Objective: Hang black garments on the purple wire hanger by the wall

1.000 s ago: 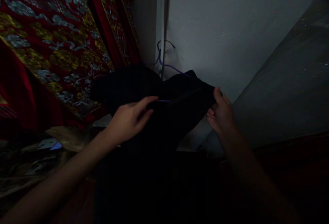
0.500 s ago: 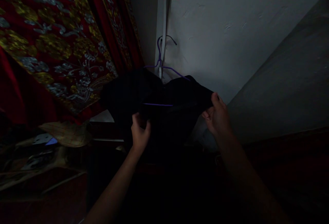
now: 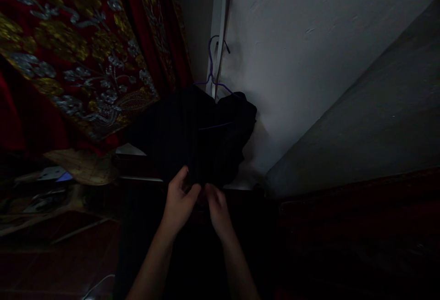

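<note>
A dark garment (image 3: 168,121), nearly black in the dim light, hangs on a purple wire hanger (image 3: 211,76). The hanger's hook is over a narrow pale upright post. Low on the garment's front, my left hand (image 3: 180,197) has its fingers curled on the cloth, with the thumb toward the middle. Close beside it on the right, my right hand (image 3: 216,206) pinches at the cloth, fingertips almost meeting the left thumb. Shadow hides the exact fold between them.
A red cloth with gold and silver flowers (image 3: 103,52) hangs at the left. Below it are a pale bag-like cloth (image 3: 85,169) and a cluttered low shelf (image 3: 44,203). A pale wall (image 3: 292,61) stands at the right. A thin white cord (image 3: 98,286) lies on the floor.
My right hand has let go of the garment's right side and come down to the middle beside my left. My left hand has moved slightly down. The garment's right side has fallen inward.
</note>
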A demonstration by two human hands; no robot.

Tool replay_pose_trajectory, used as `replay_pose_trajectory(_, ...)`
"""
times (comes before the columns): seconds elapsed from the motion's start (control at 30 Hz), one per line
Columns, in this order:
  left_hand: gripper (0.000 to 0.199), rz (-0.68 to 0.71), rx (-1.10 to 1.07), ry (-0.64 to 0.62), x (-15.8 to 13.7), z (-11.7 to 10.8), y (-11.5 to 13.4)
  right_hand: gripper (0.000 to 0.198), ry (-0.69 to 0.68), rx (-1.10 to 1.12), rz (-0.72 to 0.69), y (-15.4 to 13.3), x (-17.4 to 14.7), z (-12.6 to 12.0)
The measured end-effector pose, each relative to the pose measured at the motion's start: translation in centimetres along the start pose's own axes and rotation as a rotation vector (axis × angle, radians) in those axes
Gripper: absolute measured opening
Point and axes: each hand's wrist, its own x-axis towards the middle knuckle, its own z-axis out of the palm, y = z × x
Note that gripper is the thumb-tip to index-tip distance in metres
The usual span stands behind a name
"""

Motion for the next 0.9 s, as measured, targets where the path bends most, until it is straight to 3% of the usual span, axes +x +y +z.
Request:
replay_pose_trajectory(0.17,0.032,0.024,0.034,-0.106,-0.7,0.5,1.1,0.047,0.002,0.049,-0.045,-1.3,-0.1,-0.4)
replay_pose_trajectory(0.4,0.032,0.052,-0.007,-0.082,-1.5,0.3,1.7,0.035,-0.044,0.023,-0.061,-2.1,-0.4,-1.4)
replay_pose_trajectory(0.6,0.027,0.054,0.001,-0.066,-1.6,-0.4,2.0,0.039,-0.121,0.035,-0.046,-2.5,-0.7,-1.0)
replay_pose_trajectory(0.77,0.015,0.045,-0.001,-0.014,-1.1,-0.9,1.0,0.038,-0.050,0.004,-0.090,-2.3,-0.7,-0.9)
replay_pose_trajectory(0.9,0.041,0.058,0.186,-0.173,-0.9,-1.8,-1.4,0.031,-0.027,-0.025,-0.103,-2.2,-0.8,-1.4)
